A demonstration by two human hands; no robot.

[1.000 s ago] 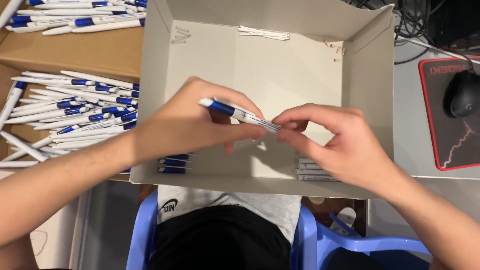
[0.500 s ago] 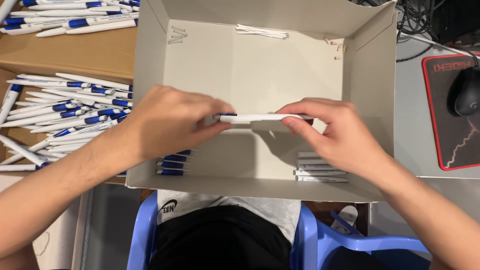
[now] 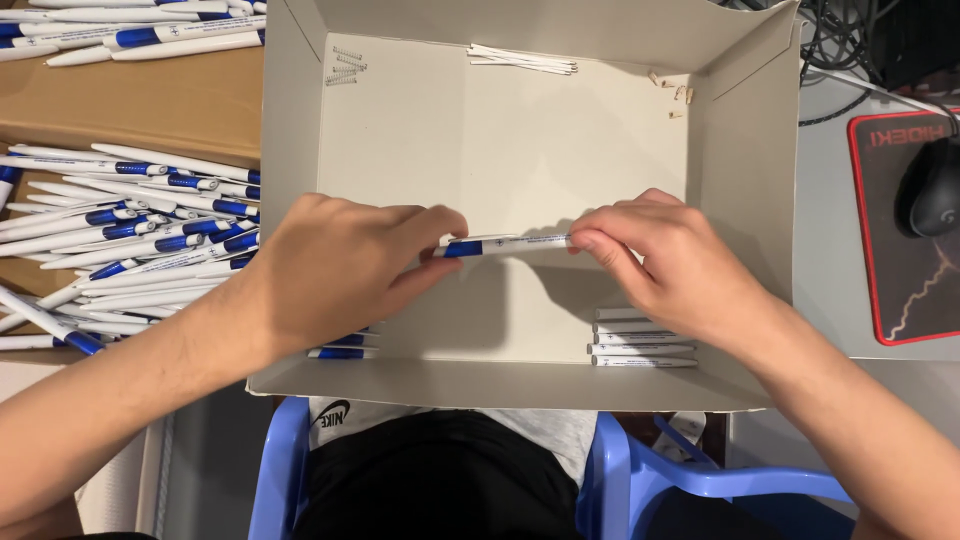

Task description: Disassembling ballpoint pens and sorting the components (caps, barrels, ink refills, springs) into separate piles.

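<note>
Sitting nearest the camera, blue plastic chair (image 3: pixel 620 480) edges frame a lap in dark trousers and a white shirt. Above that, open shallow cardboard box (image 3: pixel 520 380) with flaps up, front wall closest. Inside near front wall: short row of finished pens (image 3: pixel 640 345) stacked flat at right front corner, a few more blue-and-white pens (image 3: pixel 345 350) at left front, partly under the left wrist. Both hands over box middle. Left hand (image 3: pixel 340 265) curled, thumb and fingers pinched on the blue end of one white-and-blue ballpoint pen (image 3: pixel 505 243). Right hand (image 3: pixel 665 255) curled too, fingertips pinched on the white end of the same pen. Pen held level, roughly horizontal, above box floor, between the two hands, casting shadow below. Cannot tell if pen is touching the floor. Left of box, big loose pile of pens (image 3: pixel 130 225) on brown cardboard surface, touching each other, just beside box wall. Right of box, black computer mouse (image 3: pixel 935 190) on a black mouse pad with red border (image 3: pixel 890 240), well apart from the hands. Far end of box: small metal springs (image 3: pixel 343 66) at back left, bundle of thin white refill tubes (image 3: pixel 522 58) against back wall, few tiny tan bits (image 3: pixel 672 92) at back right. Beyond, another row of pens (image 3: pixel 130 28) top left, dark cables (image 3: pixel 845 45) top right.
</note>
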